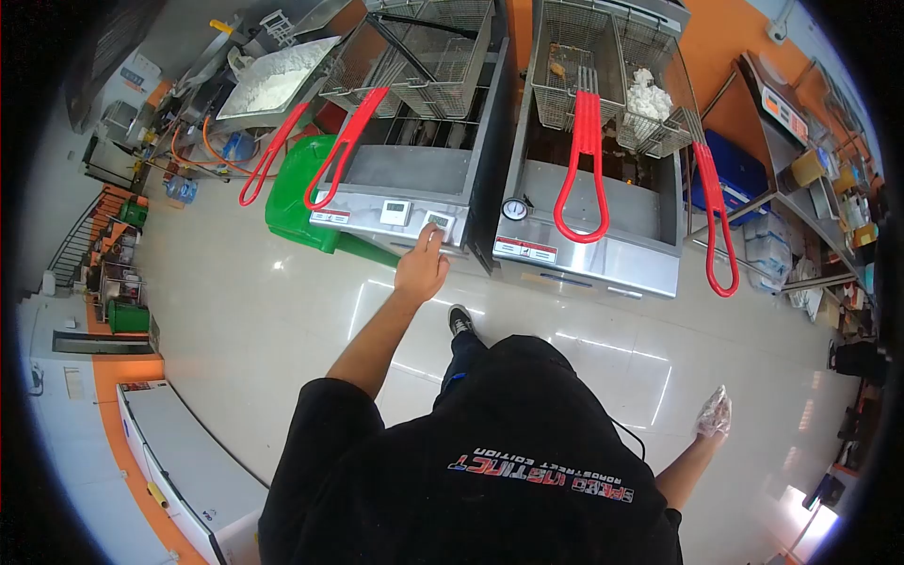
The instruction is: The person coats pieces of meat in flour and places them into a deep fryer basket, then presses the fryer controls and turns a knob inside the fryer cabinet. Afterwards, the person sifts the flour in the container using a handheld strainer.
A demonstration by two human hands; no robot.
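Observation:
My left hand [422, 268] is bare and reaches to the front panel of the left fryer [405, 169]. Its extended fingers touch a small white digital timer [437, 224], and it holds nothing. A second white timer [395, 213] sits just left of it on the same panel. My right hand [716, 413], in a clear plastic glove, hangs out to the right, away from the equipment; how its fingers are set is unclear. In the right fryer [593, 198], one wire basket [650, 132] holds white-coated food [648, 97]. The basket beside it [562, 111] has a small brown piece inside.
Red basket handles [581, 179] jut over the fryer fronts. A green bin [299, 193] stands left of the left fryer, below a tray of white powder [273, 83]. To the right is a metal shelf [800, 188] with a scale [783, 115]. A white chest freezer [188, 461] stands lower left.

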